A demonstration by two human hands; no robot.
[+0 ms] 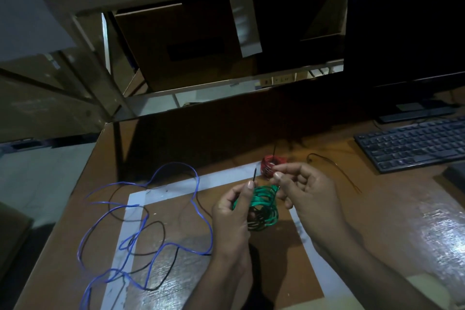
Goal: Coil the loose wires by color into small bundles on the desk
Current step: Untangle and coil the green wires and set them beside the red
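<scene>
while the left hand (232,211) grips the green coil (264,205), the right hand's (305,187) fingertips (277,175) pinch its end just above

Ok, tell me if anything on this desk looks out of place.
Yes: the blue wire and a black wire sprawl tangled across the desk's left side, uncoiled, unlike the green coil in hand and the red coil behind it.

The blue wire (141,229) runs off the bottom edge — its end unseen.
</scene>
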